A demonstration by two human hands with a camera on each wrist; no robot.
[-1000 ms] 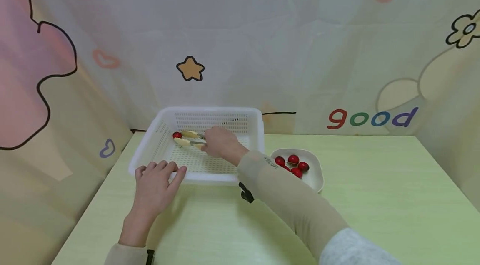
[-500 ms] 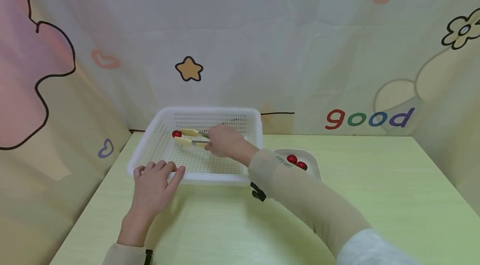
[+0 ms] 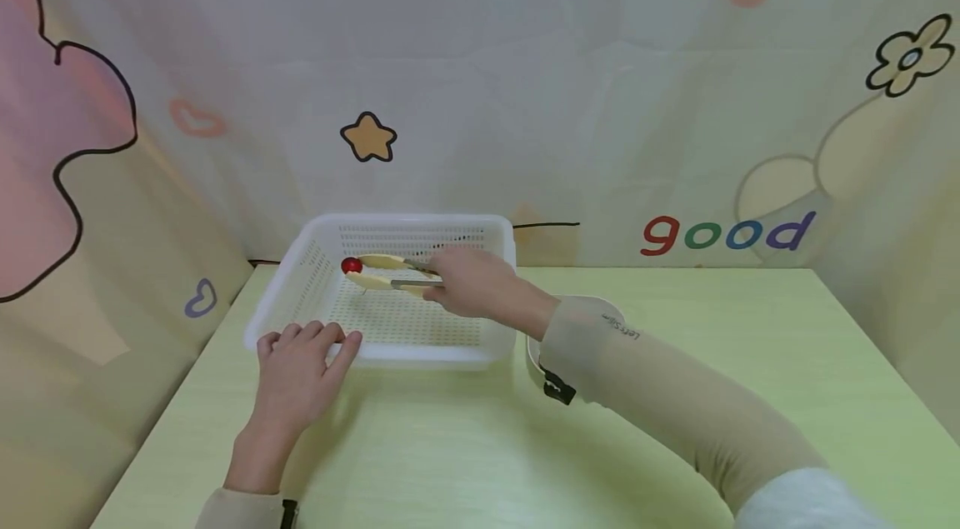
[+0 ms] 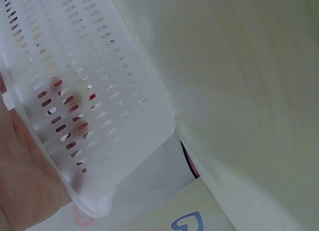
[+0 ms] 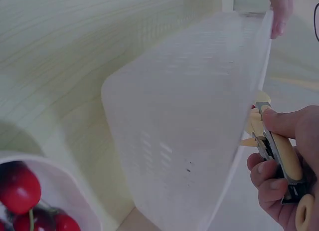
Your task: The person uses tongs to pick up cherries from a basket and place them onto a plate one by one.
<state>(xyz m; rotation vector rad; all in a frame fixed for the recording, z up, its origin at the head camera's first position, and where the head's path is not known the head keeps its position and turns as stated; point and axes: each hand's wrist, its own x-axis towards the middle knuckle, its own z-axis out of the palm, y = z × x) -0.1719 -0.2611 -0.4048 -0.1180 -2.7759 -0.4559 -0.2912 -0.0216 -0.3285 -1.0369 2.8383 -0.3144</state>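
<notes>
My right hand [image 3: 476,283] grips yellow-tipped metal tongs [image 3: 378,282] inside a white perforated basket [image 3: 450,356]. At the far left end of the tongs is one red cherry [image 3: 351,266], with the tips against its right and near sides. Seen from the right wrist, curled fingers and a thumb hold the tongs' yellow handle [image 5: 286,156]. My left hand [image 3: 300,375] grips the basket's near rim on the left. Its fingers hook over the edge and show as reddish patches through the slots in the left wrist view.
A white bowl [image 3: 534,358] stands right of the basket, mostly covered by my right sleeve [image 3: 660,379] in the head view. Several cherries [image 5: 20,188] lie in it. A printed cloth [image 3: 450,96] hangs behind the pale green table [image 3: 420,446].
My right hand and forearm have shifted right, so more of the tongs shows and the sleeve now hides the cherries in the bowl. The left hand keeps its place on the rim.
</notes>
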